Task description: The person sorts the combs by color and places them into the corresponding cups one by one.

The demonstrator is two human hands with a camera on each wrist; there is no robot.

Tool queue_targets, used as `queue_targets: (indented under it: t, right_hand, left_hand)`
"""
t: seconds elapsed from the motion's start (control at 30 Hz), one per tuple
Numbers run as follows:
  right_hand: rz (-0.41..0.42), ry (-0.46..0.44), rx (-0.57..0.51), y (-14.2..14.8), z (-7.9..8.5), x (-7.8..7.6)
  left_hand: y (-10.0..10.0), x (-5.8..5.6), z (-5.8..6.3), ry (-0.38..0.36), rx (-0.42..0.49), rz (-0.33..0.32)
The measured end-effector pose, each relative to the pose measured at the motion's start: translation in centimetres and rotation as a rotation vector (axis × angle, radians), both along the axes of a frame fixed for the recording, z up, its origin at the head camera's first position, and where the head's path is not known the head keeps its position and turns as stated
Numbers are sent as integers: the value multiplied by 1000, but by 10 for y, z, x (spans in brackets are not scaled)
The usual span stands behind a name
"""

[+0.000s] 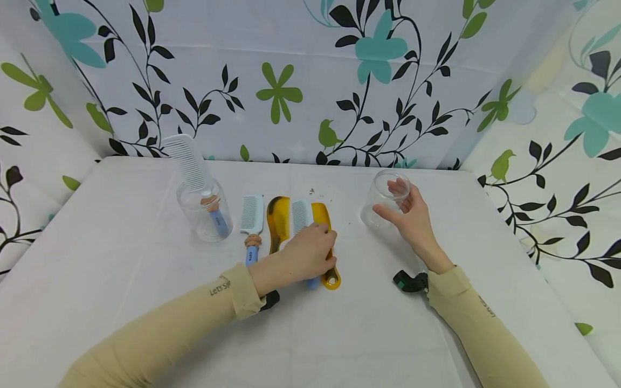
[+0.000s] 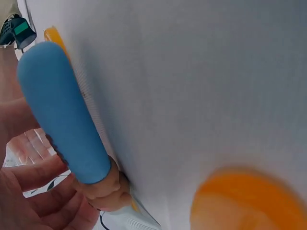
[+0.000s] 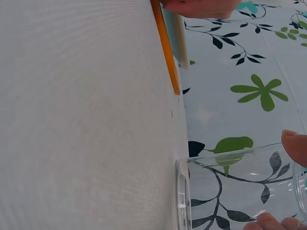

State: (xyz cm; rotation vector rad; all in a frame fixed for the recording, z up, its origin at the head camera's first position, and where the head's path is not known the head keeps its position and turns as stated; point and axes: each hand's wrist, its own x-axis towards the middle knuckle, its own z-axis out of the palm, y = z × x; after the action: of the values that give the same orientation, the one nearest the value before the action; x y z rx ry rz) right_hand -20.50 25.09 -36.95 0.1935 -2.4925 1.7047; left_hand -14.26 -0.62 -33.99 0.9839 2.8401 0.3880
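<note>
My left hand (image 1: 310,250) holds a light-blue comb (image 1: 302,214) above the white table, its fingers over the handle. In the left wrist view the comb's blue handle (image 2: 64,110) lies between thumb and fingers, with a brown figure (image 2: 108,189) at its neck. Amber combs flank it: one yellow-brown comb (image 1: 278,218) to the left, another amber comb (image 1: 332,279) to the right, partly hidden by the hand. My right hand (image 1: 412,218) grips a clear cup (image 1: 374,213), thumb and fingers around its upper part. The cup stands on the table.
Another clear cup (image 1: 194,223) stands at the left, with a pale comb (image 1: 186,161) leaning in it. Between this cup and the left hand lies another light-blue comb (image 1: 252,215). Small dark crumbs (image 1: 312,191) lie near the back. A patterned cloth (image 1: 291,134) hangs behind the table.
</note>
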Motion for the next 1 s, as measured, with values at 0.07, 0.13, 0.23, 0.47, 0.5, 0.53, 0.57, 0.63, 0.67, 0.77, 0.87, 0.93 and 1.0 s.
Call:
queue_targets:
  t: [0.07,0.13,0.23,0.47,0.5,0.53,0.57,0.63,0.67,0.77,0.87,0.93,1.0]
  right_hand:
    - [0,-2,3,-1,0,0]
    - [-1,1,6,-1,0,0]
    - [-4,9,11,-1,1,0]
    - [6,8,2,-2,1,2]
    - [6,8,5,-2,1,2]
    - [4,5,8,-2,0,2]
    - [2,4,11,-1,0,2]
    - [1,-1,14,-1,0,3]
    - [2,-1,15,-1,-1,3]
    - [9,-5,13,-1,-1,3]
    - [16,-7,13,-2,0,3]
    - [17,-8,15,-2,1,3]
    - [14,-11,20,-2,2,3]
  left_hand:
    - [2,1,1,26,-37,8]
    - [5,2,0,38,-64,16]
    - [9,4,0,62,-87,18]
    - [18,6,-4,91,-71,10]
    - [19,6,-4,81,-63,9]
    - [19,6,-5,58,-49,13]
    - [19,5,-5,27,-27,20]
    - [18,3,-5,-51,31,46]
    - [17,2,-6,-90,65,62]
    - [14,-3,-7,-182,169,129]
    - [12,-8,-8,-216,222,174]
    - [12,-11,-7,-229,235,193]
    - [12,-13,-6,-244,237,204]
